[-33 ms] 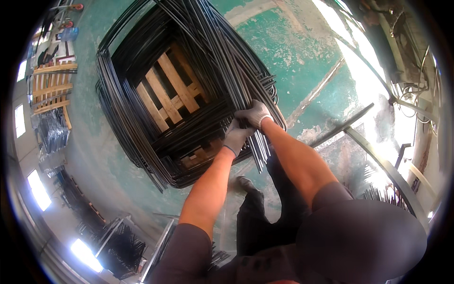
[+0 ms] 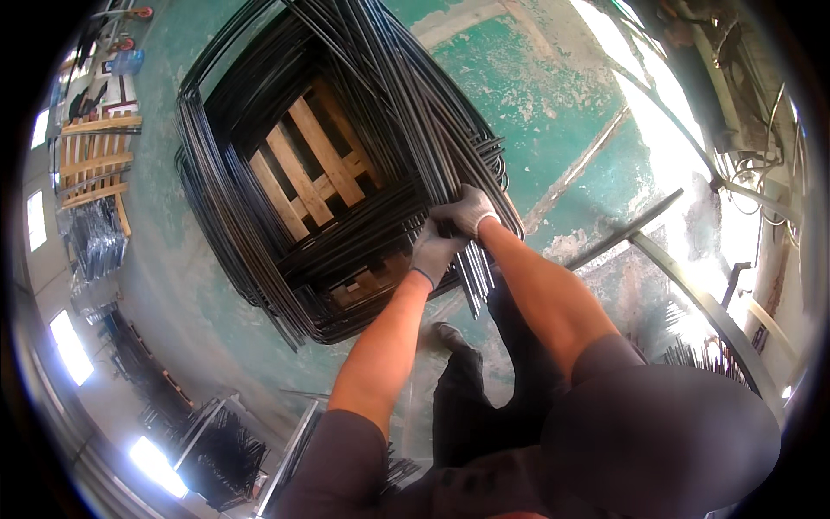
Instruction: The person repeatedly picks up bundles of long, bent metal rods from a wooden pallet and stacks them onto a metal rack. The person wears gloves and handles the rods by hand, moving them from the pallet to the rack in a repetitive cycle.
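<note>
A tall stack of bent black metal rods (image 2: 238, 221), shaped like rounded rectangular frames, lies around a wooden pallet (image 2: 324, 151). Along its right side runs a bundle of black rods (image 2: 415, 112), whose cut ends point toward my legs. My right hand (image 2: 468, 210), in a light grey glove, is closed around this bundle near its lower end. Right beside it, my left hand (image 2: 434, 249), gloved alike, is closed at the bundle's left edge. The two hands touch. Their fingertips are partly hidden, and how many rods each one grips is unclear.
Green worn floor (image 2: 553, 78) surrounds the stack. To the right stands a metal frame with a long bar (image 2: 635, 227). Wooden pallets (image 2: 97, 160) are at the far left. More dark rods (image 2: 220, 458) lie at the lower left, and a rod bundle (image 2: 705, 359) at the right.
</note>
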Demonstrator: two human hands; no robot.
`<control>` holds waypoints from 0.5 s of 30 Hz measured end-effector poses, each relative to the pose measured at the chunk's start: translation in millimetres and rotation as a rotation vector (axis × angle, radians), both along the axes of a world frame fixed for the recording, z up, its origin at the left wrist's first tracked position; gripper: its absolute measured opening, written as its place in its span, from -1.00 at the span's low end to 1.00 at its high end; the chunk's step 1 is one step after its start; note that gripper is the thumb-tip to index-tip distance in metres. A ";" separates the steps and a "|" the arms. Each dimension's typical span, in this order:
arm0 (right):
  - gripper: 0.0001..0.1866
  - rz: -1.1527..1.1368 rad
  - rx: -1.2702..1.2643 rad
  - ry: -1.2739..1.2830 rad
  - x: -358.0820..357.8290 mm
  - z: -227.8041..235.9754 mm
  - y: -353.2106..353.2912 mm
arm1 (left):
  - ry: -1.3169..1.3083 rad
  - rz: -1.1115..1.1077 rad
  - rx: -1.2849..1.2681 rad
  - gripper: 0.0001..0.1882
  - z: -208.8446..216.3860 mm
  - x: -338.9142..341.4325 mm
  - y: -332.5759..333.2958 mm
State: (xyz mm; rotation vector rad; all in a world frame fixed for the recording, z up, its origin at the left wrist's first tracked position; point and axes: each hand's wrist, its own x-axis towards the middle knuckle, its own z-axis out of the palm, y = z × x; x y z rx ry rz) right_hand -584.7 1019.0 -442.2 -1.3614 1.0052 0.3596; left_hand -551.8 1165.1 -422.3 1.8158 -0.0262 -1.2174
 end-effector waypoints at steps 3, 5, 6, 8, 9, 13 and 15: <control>-0.32 0.045 -0.009 -0.020 -3.0 7.8 15.0 | 0.001 0.132 -0.095 -0.42 4.1 -26.8 8.6; -0.39 0.111 -0.085 0.070 -6.2 26.5 21.3 | -0.766 -0.943 0.153 -0.53 -21.9 -29.0 42.5; -0.40 0.104 -0.059 0.067 -10.2 24.0 26.7 | -0.461 -0.579 0.074 -0.54 -9.0 -32.3 41.5; -0.40 0.060 0.043 0.019 -14.9 27.9 31.8 | 0.140 0.249 -0.144 -0.51 9.9 -41.1 36.0; -0.38 0.023 0.119 -0.024 -15.3 36.1 32.1 | 0.223 0.303 -0.155 -0.49 16.3 -38.5 36.6; -0.39 -0.153 0.359 -0.298 -6.4 34.5 29.2 | 0.358 0.374 -0.132 -0.44 43.0 -32.9 33.9; -0.46 -0.360 0.684 -0.310 12.2 44.9 15.4 | 0.327 0.355 -0.082 -0.45 43.9 -30.8 23.8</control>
